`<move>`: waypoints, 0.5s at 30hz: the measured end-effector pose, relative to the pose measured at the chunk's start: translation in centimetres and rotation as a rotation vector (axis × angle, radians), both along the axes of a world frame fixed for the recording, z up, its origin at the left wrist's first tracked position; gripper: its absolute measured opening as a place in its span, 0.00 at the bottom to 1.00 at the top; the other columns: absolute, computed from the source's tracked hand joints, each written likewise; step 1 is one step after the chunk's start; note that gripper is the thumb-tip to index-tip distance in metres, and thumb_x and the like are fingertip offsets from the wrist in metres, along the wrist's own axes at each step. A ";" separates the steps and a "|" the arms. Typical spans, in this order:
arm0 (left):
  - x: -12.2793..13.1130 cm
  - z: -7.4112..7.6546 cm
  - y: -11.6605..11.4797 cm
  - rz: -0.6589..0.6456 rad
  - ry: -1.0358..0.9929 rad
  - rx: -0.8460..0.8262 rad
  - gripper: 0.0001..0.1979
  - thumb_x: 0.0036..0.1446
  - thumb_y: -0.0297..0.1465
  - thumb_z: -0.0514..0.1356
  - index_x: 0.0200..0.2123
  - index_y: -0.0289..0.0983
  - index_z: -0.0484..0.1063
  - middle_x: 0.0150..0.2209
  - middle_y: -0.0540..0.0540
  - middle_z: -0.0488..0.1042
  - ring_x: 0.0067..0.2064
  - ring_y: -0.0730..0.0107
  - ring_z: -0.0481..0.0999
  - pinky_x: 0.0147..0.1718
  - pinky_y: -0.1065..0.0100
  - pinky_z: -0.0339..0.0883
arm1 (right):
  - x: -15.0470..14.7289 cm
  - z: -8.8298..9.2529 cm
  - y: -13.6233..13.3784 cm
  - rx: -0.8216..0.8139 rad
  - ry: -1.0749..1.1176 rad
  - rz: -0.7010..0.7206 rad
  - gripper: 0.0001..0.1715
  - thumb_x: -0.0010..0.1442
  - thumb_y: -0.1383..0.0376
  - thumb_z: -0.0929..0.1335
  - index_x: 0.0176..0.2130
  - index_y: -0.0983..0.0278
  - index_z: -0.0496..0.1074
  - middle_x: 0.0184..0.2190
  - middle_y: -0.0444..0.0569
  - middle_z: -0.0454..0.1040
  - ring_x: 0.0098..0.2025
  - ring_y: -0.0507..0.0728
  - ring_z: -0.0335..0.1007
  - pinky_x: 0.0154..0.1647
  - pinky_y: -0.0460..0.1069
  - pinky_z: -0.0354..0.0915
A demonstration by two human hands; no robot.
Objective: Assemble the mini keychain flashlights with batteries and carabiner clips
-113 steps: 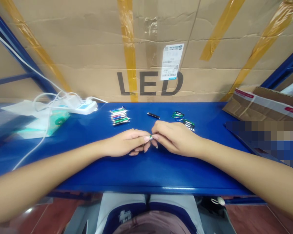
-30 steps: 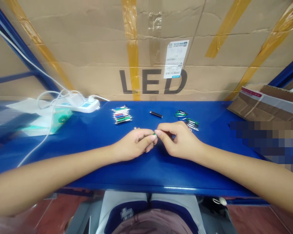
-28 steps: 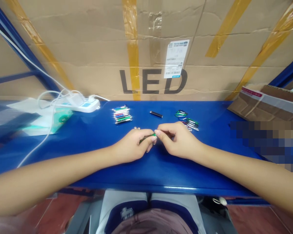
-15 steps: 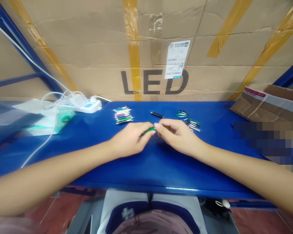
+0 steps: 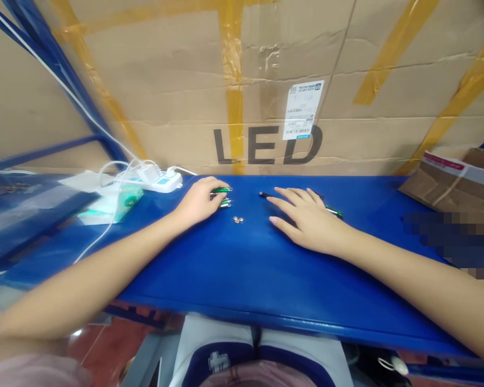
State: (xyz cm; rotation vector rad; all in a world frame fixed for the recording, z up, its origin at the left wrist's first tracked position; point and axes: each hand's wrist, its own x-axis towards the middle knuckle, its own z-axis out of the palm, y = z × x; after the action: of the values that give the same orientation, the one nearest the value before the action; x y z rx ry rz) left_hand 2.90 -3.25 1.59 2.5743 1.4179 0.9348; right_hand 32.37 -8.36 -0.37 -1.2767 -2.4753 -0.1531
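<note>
My left hand (image 5: 199, 199) is closed with a slim, shiny green tube (image 5: 222, 190) between thumb and fingers, just above other small metal tubes (image 5: 226, 203) on the blue table. The hand hides most of that group. My right hand (image 5: 306, 220) is open, palm down with fingers spread, over a black tube (image 5: 263, 194) whose left end shows past the fingertips. Between the hands lie a few tiny round copper-coloured pieces (image 5: 237, 220), like button cells. Green and dark small parts (image 5: 334, 211) stick out behind the right hand; the rest there is hidden.
A white power strip (image 5: 165, 181) with cables and a green-and-white tissue pack (image 5: 129, 200) are at the back left. A large cardboard box (image 5: 177, 97) marked LED stands behind the table (image 5: 242, 279). An open brown carton (image 5: 443, 183) sits at the right.
My hands have moved apart. The left carried the green tube left to the group of tubes; the right opened and reached the black tube. Small round pieces now show on the table.
</note>
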 end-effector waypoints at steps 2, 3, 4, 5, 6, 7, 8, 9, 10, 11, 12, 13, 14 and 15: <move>-0.1 -0.2 0.2 0.004 0.016 -0.008 0.14 0.61 0.29 0.58 0.47 0.36 0.80 0.50 0.41 0.80 0.52 0.57 0.77 0.57 0.55 0.69 | 0.2 -0.3 0.4 -0.085 -0.032 -0.019 0.35 0.72 0.46 0.57 0.70 0.55 0.60 0.73 0.54 0.55 0.73 0.76 0.48 0.68 0.82 0.38; -0.1 -0.3 0.4 0.005 0.025 -0.014 0.15 0.61 0.28 0.58 0.48 0.37 0.80 0.50 0.41 0.80 0.53 0.57 0.77 0.58 0.54 0.69 | 0.3 -0.4 0.5 -0.126 -0.043 -0.023 0.36 0.72 0.45 0.56 0.70 0.56 0.60 0.73 0.54 0.55 0.73 0.76 0.47 0.67 0.83 0.35; -0.2 -0.5 0.5 0.009 0.035 -0.023 0.16 0.61 0.28 0.58 0.49 0.37 0.80 0.50 0.41 0.80 0.53 0.57 0.77 0.58 0.54 0.68 | 0.3 -0.4 0.6 -0.155 -0.047 -0.020 0.36 0.72 0.44 0.55 0.69 0.57 0.62 0.73 0.56 0.56 0.73 0.76 0.47 0.67 0.84 0.33; -0.3 -0.6 0.6 0.015 0.044 -0.035 0.16 0.61 0.28 0.58 0.49 0.37 0.80 0.50 0.41 0.79 0.53 0.57 0.77 0.58 0.54 0.69 | 0.3 -0.3 0.7 -0.169 -0.043 -0.012 0.36 0.72 0.45 0.55 0.68 0.59 0.64 0.72 0.57 0.57 0.73 0.76 0.49 0.66 0.84 0.32; -0.3 -0.7 0.7 0.022 0.048 -0.047 0.16 0.60 0.28 0.58 0.49 0.37 0.80 0.50 0.41 0.79 0.53 0.57 0.77 0.58 0.54 0.69 | 0.3 -0.2 0.7 -0.165 -0.032 0.001 0.35 0.73 0.46 0.56 0.66 0.61 0.67 0.70 0.59 0.60 0.72 0.75 0.53 0.66 0.84 0.32; -0.4 -0.8 0.7 0.029 0.049 -0.057 0.16 0.60 0.28 0.58 0.49 0.37 0.81 0.50 0.41 0.79 0.52 0.57 0.77 0.57 0.55 0.70 | 0.3 -0.1 0.7 -0.144 -0.016 0.016 0.32 0.73 0.48 0.57 0.63 0.62 0.70 0.68 0.60 0.65 0.70 0.73 0.57 0.67 0.84 0.33; -0.4 -0.9 0.8 0.037 0.050 -0.064 0.16 0.60 0.28 0.58 0.48 0.37 0.81 0.49 0.41 0.79 0.52 0.57 0.77 0.56 0.55 0.70 | 0.2 0.0 0.6 -0.110 0.001 0.032 0.29 0.73 0.50 0.58 0.60 0.63 0.72 0.64 0.61 0.69 0.67 0.72 0.63 0.67 0.83 0.35; -0.4 -0.9 0.8 0.041 0.050 -0.069 0.16 0.59 0.28 0.59 0.48 0.38 0.81 0.49 0.41 0.78 0.52 0.56 0.77 0.56 0.55 0.70 | 0.2 0.1 0.6 -0.072 0.014 0.047 0.24 0.72 0.53 0.60 0.55 0.63 0.75 0.60 0.60 0.74 0.63 0.70 0.67 0.68 0.81 0.38; -0.4 -1.0 0.8 0.043 0.049 -0.073 0.15 0.59 0.29 0.59 0.47 0.38 0.81 0.49 0.41 0.78 0.52 0.56 0.77 0.55 0.55 0.70 | 0.2 0.2 0.6 -0.036 0.021 0.060 0.19 0.71 0.57 0.62 0.51 0.63 0.76 0.55 0.58 0.78 0.59 0.68 0.71 0.68 0.80 0.41; -0.4 -1.0 0.8 0.043 0.052 -0.079 0.15 0.59 0.29 0.60 0.47 0.38 0.81 0.48 0.41 0.78 0.52 0.56 0.77 0.55 0.55 0.71 | 0.2 0.2 0.6 -0.007 0.022 0.073 0.15 0.70 0.61 0.63 0.46 0.63 0.76 0.50 0.56 0.79 0.55 0.66 0.74 0.68 0.78 0.43; -0.3 -1.0 0.7 0.042 0.057 -0.086 0.15 0.58 0.30 0.60 0.46 0.38 0.81 0.48 0.41 0.78 0.52 0.56 0.76 0.54 0.55 0.71 | 0.2 0.2 0.6 0.012 0.020 0.085 0.11 0.69 0.64 0.64 0.43 0.63 0.76 0.46 0.54 0.80 0.52 0.64 0.75 0.68 0.76 0.46; -0.3 -1.0 0.7 0.040 0.065 -0.093 0.14 0.58 0.30 0.60 0.45 0.38 0.82 0.48 0.41 0.78 0.52 0.56 0.77 0.54 0.55 0.71 | 0.2 0.1 0.7 0.023 0.022 0.096 0.10 0.68 0.67 0.63 0.41 0.63 0.75 0.43 0.53 0.80 0.50 0.63 0.75 0.67 0.75 0.48; -0.3 -0.9 0.6 0.039 0.076 -0.098 0.13 0.59 0.31 0.60 0.44 0.38 0.82 0.47 0.42 0.78 0.51 0.56 0.77 0.54 0.56 0.71 | 0.2 0.1 0.7 0.023 0.032 0.106 0.09 0.67 0.69 0.63 0.41 0.62 0.74 0.42 0.52 0.79 0.49 0.63 0.75 0.67 0.73 0.51; -0.2 -0.9 0.5 0.038 0.087 -0.100 0.13 0.59 0.31 0.60 0.44 0.39 0.82 0.47 0.42 0.78 0.51 0.56 0.76 0.54 0.56 0.70 | 0.1 0.0 0.7 0.016 0.050 0.113 0.09 0.66 0.70 0.63 0.42 0.62 0.72 0.42 0.52 0.79 0.48 0.62 0.75 0.65 0.71 0.54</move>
State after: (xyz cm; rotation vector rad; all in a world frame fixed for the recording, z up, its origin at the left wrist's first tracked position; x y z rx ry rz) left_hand 2.68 -2.73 0.67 2.5526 1.4993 0.7446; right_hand 32.50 -7.68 -0.41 -1.1173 -2.4910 -0.1108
